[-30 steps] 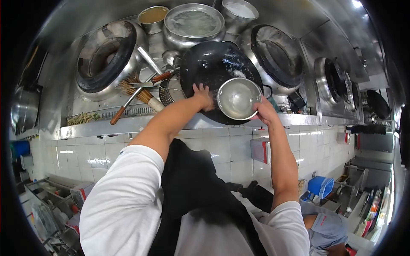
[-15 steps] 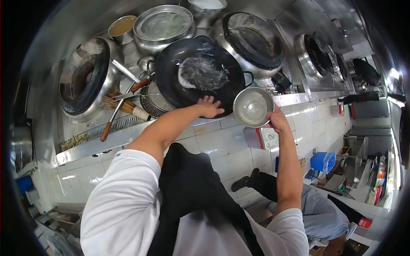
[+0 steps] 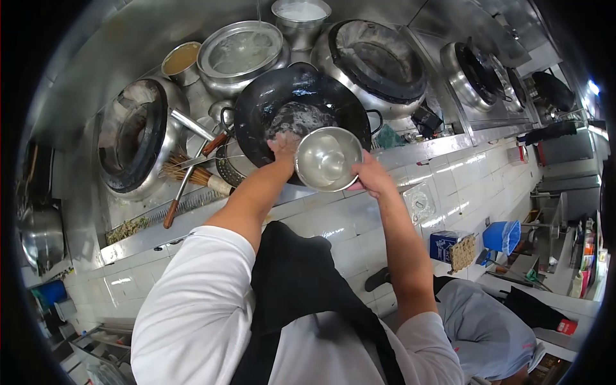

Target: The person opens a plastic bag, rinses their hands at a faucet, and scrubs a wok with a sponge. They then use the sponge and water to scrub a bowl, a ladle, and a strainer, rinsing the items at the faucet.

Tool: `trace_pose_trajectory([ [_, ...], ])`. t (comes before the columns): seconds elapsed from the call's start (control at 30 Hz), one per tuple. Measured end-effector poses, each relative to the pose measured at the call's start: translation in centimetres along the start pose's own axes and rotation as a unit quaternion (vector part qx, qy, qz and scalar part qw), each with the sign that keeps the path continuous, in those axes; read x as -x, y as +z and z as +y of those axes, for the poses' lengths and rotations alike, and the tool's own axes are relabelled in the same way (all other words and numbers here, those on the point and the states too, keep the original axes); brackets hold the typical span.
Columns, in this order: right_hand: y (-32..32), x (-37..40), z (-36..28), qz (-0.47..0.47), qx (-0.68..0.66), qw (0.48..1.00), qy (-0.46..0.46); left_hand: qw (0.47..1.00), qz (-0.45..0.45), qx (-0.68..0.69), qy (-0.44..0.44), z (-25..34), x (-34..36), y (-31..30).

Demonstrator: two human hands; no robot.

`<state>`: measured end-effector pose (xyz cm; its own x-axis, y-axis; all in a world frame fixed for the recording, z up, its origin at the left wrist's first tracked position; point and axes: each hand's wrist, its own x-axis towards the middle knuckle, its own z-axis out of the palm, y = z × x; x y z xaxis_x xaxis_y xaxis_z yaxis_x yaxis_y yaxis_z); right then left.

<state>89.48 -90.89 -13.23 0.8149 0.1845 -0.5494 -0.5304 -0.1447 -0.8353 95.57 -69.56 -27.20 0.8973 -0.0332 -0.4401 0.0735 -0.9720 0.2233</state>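
A black wok (image 3: 301,106) with white foamy residue sits on the steel cooking range. My left hand (image 3: 282,146) reaches into the wok's near side, fingers on its inner wall. My right hand (image 3: 367,176) grips the rim of a small steel bowl (image 3: 327,158), held tilted over the wok's front edge. The bowl looks wet and holds nothing solid.
Left of the wok lie a bamboo brush (image 3: 192,173), a ladle (image 3: 192,125) and a strainer (image 3: 228,163). Steel pots (image 3: 240,51) stand behind. Burner wells (image 3: 131,141) flank the wok. Another person in grey (image 3: 487,333) crouches at the lower right, near a blue bin (image 3: 502,236).
My right hand has brought the bowl back left from beside the range to the wok's front edge. My left hand moved from the wok's rim into the wok.
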Motion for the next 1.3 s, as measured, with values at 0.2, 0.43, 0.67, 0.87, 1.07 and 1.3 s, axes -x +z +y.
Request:
trace_pose_trajectory([
  [0.2,-3.5,1.2,0.7,0.026,-0.016,1.0,0.002,0.91,-0.232,-0.207,0.274,2.5,0.6,-2.2],
  [0.43,-10.7,2.0,-2.0,0.128,0.144,0.98,0.059,0.986,-0.14,0.042,0.076,9.6,2.2,-1.2],
  [0.67,-14.8,-2.3,-4.3,0.252,0.065,0.963,0.073,0.91,-0.116,0.096,0.387,13.0,-2.4,1.7],
  [0.87,-14.1,-5.0,-7.1,0.255,0.036,0.966,0.002,0.99,-0.097,-0.005,0.104,3.7,-0.1,-2.6],
  [1.07,-12.5,-10.4,-8.5,0.221,0.061,0.973,-0.029,0.998,-0.024,-0.051,-0.039,0.4,-1.6,-4.3],
  [1.3,-5.6,-18.1,-11.1,0.204,0.329,0.918,-0.092,0.997,-0.021,-0.075,0.015,-0.3,-2.2,-5.4],
])
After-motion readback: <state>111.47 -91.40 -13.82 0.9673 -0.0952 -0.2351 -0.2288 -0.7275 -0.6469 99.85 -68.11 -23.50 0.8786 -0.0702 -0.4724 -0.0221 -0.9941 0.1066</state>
